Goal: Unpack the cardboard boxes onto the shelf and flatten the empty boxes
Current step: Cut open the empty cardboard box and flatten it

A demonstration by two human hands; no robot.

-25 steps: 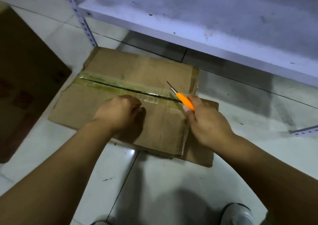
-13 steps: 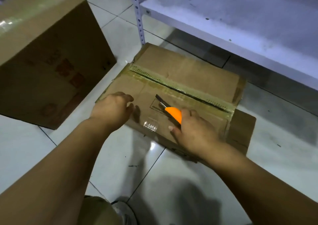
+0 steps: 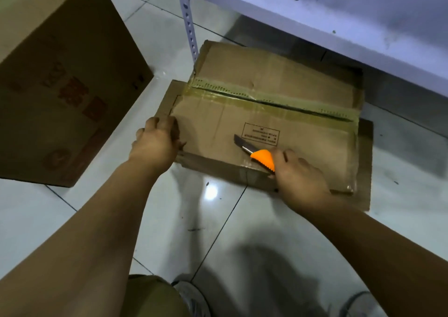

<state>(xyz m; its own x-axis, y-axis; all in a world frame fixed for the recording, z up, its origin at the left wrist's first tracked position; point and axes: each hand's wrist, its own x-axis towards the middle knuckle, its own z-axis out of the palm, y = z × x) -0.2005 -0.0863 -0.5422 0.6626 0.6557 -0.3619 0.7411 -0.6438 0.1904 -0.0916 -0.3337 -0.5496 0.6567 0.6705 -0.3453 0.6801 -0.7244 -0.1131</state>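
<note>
Left hand (image 3: 155, 144) grips the flattened, tape-seamed cardboard box (image 3: 274, 127) at its corner; right hand (image 3: 299, 178) clasps an orange knife (image 3: 257, 153).

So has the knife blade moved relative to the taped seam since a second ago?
Yes. The knife has come off the taped seam toward the person, over the near flap.

Head view looks steeply down, close over the floor (image 3: 230, 231) before the shelf (image 3: 339, 25).

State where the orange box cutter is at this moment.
The orange box cutter is gripped in the right hand, its blade over the flattened cardboard box near the front edge.
</note>
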